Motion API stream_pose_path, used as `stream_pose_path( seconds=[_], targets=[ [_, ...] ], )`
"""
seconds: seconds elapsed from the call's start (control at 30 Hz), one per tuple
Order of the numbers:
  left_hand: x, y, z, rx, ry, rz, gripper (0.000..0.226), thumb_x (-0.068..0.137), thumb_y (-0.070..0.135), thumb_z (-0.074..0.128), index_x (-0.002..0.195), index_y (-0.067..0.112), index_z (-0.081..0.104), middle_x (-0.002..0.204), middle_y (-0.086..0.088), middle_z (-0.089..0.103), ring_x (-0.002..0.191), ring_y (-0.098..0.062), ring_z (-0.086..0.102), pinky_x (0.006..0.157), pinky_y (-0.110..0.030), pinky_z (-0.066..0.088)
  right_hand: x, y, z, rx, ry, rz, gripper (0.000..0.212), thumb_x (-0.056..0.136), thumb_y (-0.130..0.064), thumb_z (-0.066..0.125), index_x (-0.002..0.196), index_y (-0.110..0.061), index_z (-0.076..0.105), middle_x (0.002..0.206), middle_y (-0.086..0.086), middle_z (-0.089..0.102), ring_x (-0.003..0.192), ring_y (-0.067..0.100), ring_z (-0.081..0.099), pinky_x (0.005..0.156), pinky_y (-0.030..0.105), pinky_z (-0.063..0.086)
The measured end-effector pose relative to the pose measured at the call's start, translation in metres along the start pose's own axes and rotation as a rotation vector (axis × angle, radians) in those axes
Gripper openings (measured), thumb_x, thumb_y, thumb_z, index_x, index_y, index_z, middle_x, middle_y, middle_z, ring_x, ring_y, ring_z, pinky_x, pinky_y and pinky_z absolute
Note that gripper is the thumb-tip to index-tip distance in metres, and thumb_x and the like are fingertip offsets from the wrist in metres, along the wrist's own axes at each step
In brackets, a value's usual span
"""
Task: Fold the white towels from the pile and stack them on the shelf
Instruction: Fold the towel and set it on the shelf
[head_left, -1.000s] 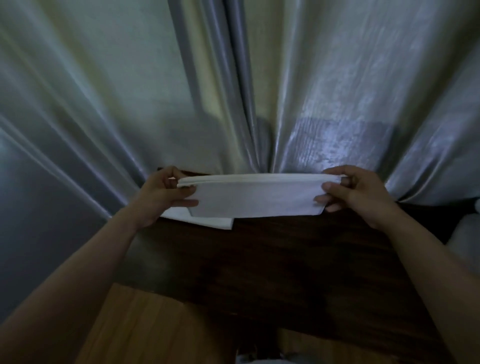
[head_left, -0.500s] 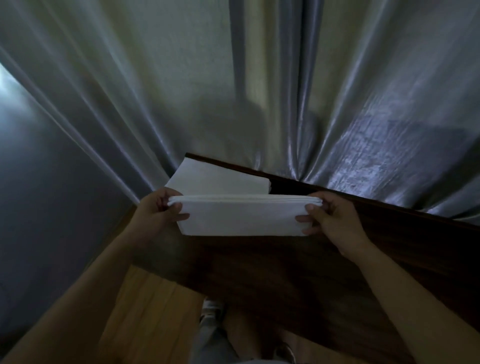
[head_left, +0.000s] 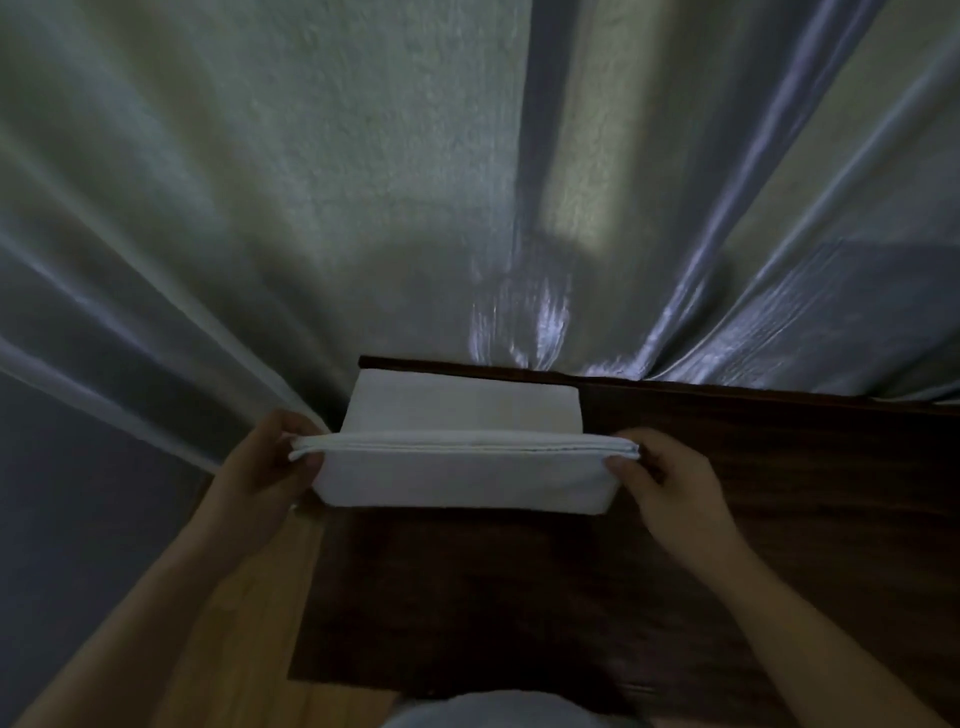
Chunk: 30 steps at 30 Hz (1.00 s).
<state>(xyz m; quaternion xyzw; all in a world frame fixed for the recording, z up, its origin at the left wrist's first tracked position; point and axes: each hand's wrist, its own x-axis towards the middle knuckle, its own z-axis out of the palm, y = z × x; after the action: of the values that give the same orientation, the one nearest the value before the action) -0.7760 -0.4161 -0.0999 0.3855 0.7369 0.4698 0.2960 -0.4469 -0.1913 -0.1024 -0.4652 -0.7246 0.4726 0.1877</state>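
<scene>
Above the dark wooden shelf (head_left: 727, 519), a folded white towel (head_left: 462, 475) held level between both hands. Left hand (head_left: 260, 467) pinched closed on its left end, right hand (head_left: 670, 478) pinched closed on its right end. Just behind, a second folded towel (head_left: 462, 408) lying on the shelf against the grey curtain (head_left: 311, 208).

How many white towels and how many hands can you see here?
White towels: 2, a folded towel held between the hands, and a towel already lying on the dark shelf behind it.
Hands: 2, the left hand and the right hand, each gripping one end of the held towel.
Total: 4
</scene>
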Motion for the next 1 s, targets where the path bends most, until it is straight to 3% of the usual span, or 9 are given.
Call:
stream_pose_path(
  seconds=[0.13,0.2,0.27,0.37,0.5,0.63,0.73,0.87,1.0],
  targets=[
    [0.034,-0.011,-0.009,-0.031,-0.045,-0.055,0.039,0.081,0.046,0.064,0.101,0.013,0.057,0.090,-0.005,0.063,0.079,-0.023,0.067,0.061,-0.035,0.057,0.018,-0.004,0.014,0.003,0.038,0.049,0.016,0.096,-0.009,0.067,0.096,-0.024,0.068,0.087,-0.013,0.072,0.081,-0.014,0.064,0.069,0.004,0.046],
    [0.060,-0.017,0.000,-0.125,-0.036,-0.158,0.030,0.091,0.034,0.067,0.105,0.010,0.056,0.092,-0.009,0.062,0.078,-0.026,0.066,0.060,-0.042,0.056,0.041,0.000,0.022,-0.005,0.064,0.110,0.003,0.096,-0.017,0.068,0.094,-0.019,0.069,0.088,-0.008,0.072,0.074,-0.010,0.063,0.065,0.008,0.047],
    [0.091,-0.030,0.014,-0.160,0.046,-0.249,0.012,0.097,0.023,0.065,0.106,0.016,0.060,0.098,-0.004,0.064,0.086,-0.021,0.065,0.069,-0.043,0.055,0.069,0.012,0.035,0.032,0.099,0.207,0.015,0.095,-0.024,0.070,0.093,-0.009,0.072,0.087,0.001,0.073,0.074,0.002,0.063,0.068,0.022,0.049],
    [0.136,-0.058,0.034,-0.139,0.115,-0.341,0.030,0.094,0.034,0.069,0.119,0.020,0.061,0.114,-0.003,0.065,0.100,-0.021,0.064,0.081,-0.043,0.054,0.109,0.028,0.058,0.164,0.162,0.369,0.031,0.093,-0.031,0.072,0.091,0.000,0.072,0.084,0.010,0.071,0.074,0.017,0.060,0.064,0.033,0.050],
    [0.166,-0.082,0.052,-0.163,0.124,-0.507,0.046,0.089,0.042,0.074,0.122,0.013,0.063,0.125,-0.005,0.064,0.111,-0.026,0.061,0.099,-0.047,0.051,0.137,0.048,0.077,0.237,0.144,0.539,0.030,0.089,-0.034,0.077,0.101,-0.007,0.075,0.103,0.010,0.075,0.095,0.024,0.071,0.089,0.046,0.060],
    [0.155,-0.090,0.057,0.089,0.142,-0.456,0.038,0.095,0.042,0.066,0.088,0.005,0.060,0.083,-0.005,0.060,0.077,-0.017,0.058,0.076,-0.032,0.044,0.135,0.064,0.085,0.049,0.127,0.583,0.045,0.089,-0.041,0.075,0.100,0.003,0.075,0.103,0.019,0.074,0.099,0.034,0.071,0.091,0.052,0.058],
    [0.137,-0.091,0.056,0.344,-0.008,-0.489,0.052,0.101,0.049,0.051,0.068,0.009,0.046,0.063,-0.006,0.046,0.063,-0.024,0.050,0.059,-0.029,0.032,0.123,0.059,0.089,-0.178,0.080,0.539,0.050,0.097,-0.046,0.059,0.109,0.003,0.069,0.111,0.020,0.070,0.106,0.038,0.066,0.086,0.041,0.054],
    [0.121,-0.089,0.069,0.531,0.072,-0.435,0.041,0.107,0.041,0.038,0.093,0.004,0.046,0.081,-0.014,0.053,0.077,-0.031,0.053,0.070,-0.037,0.038,0.107,0.051,0.102,-0.288,0.091,0.469,0.036,0.107,-0.033,0.041,0.124,-0.002,0.047,0.116,0.026,0.063,0.108,0.044,0.062,0.078,0.035,0.040],
    [0.113,-0.088,0.076,0.551,0.154,-0.378,0.040,0.108,0.038,0.035,0.107,0.000,0.045,0.080,-0.013,0.054,0.072,-0.031,0.056,0.064,-0.038,0.039,0.101,0.052,0.111,-0.335,0.108,0.392,0.031,0.109,-0.029,0.035,0.130,-0.006,0.040,0.109,0.027,0.065,0.099,0.046,0.065,0.075,0.038,0.045]
  ],
)
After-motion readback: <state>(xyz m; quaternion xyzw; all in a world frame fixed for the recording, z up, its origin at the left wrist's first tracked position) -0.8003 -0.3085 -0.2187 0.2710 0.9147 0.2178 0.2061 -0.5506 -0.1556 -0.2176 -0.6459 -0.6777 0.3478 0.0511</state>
